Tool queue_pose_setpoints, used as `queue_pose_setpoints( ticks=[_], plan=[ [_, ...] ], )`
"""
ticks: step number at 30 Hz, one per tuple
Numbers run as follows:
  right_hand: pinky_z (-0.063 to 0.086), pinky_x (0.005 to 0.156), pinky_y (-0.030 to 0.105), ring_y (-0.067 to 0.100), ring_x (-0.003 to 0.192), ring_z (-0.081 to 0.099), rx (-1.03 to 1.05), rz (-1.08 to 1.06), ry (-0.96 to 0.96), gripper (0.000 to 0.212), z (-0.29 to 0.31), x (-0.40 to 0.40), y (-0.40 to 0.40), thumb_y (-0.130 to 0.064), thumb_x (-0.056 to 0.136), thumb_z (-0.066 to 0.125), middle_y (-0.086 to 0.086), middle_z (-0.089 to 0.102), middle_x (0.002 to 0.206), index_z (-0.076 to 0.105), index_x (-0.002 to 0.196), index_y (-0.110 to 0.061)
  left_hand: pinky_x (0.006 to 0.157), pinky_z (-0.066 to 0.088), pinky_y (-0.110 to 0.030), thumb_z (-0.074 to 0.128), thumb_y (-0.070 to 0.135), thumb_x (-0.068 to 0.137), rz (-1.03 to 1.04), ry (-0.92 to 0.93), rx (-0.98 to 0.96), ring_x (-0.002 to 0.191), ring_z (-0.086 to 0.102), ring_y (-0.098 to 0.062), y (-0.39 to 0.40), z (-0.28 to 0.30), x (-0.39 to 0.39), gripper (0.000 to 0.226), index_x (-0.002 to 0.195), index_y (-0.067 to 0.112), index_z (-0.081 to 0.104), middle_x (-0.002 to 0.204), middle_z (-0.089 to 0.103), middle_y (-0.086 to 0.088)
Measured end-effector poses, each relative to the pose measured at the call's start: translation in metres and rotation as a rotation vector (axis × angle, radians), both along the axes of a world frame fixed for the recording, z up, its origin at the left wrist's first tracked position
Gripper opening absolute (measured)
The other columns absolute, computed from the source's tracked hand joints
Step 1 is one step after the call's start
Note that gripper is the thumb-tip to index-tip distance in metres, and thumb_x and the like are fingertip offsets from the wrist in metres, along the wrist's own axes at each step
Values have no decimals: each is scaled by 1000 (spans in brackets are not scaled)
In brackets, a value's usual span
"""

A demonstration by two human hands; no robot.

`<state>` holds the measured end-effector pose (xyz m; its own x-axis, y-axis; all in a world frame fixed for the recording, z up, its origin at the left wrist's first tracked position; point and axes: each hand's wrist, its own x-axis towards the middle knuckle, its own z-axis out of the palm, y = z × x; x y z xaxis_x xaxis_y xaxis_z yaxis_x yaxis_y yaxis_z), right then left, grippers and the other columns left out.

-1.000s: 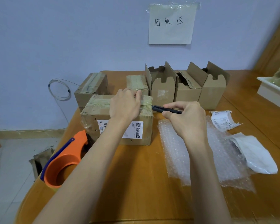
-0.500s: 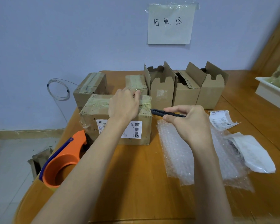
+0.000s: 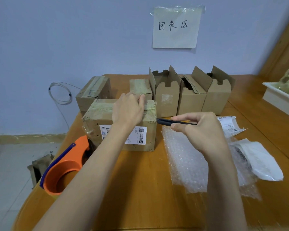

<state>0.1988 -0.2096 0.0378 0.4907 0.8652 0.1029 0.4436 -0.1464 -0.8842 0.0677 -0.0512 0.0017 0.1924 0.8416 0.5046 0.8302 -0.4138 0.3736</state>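
Drawn rightward, right hand (image 3: 202,132) pinches one cutter (image 3: 170,122) beside taped box (image 3: 97,124) (left hand (image 3: 127,110) flat atop); five other boxes (image 3: 192,100) behind.

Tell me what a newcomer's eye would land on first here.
At centre, the left hand rests on top of the taped cardboard box, while the right hand pinches a slim black tool, its tip at the box's upper right corner. Next, the orange tape dispenser at the left edge of the table and the handwritten paper sign on the wall.
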Motion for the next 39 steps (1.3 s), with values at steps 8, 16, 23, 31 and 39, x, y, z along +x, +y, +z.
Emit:
queue_pose_setpoints(
  ticks=[8,16,23,31,39],
  plan=[
    [40,54,23,6,69,57,132,-158,-78,13,1,-1,-6,-26,84,71,-13,65,77,74,95,-33,109,37,-39,53,14,92,-166,-363,-112,110,59,-12,-5,17,-19,29,116,21,66,120,66,3],
    [49,61,19,3,62,63,244,-53,44,22,-14,-20,16,-23,97,54,-9,64,85,64,114,-31,95,41,-35,72,26,80,50,-217,-370,120,51,-20,5,27,-98,32,112,26,67,132,57,-2],
    [55,76,39,9,82,67,251,225,-71,27,-35,-61,31,-18,103,39,-12,56,94,60,88,-26,105,37,-38,75,26,82,-15,-499,-433,133,43,-21,-5,17,-103,69,143,28,43,148,42,-2],
    [43,68,16,2,87,54,290,174,-292,23,-46,-56,42,-15,102,39,-15,50,96,57,90,-24,92,48,-39,70,32,84,53,-588,-438,109,56,-20,-14,17,-99,47,127,24,54,121,58,-2],
    [38,65,15,4,82,50,339,187,-328,25,-48,-46,42,-13,102,37,-9,49,91,58,92,-22,85,49,-38,62,52,85,163,-296,-477,97,58,-19,-47,14,-96,65,137,19,39,100,58,6]
  ],
)
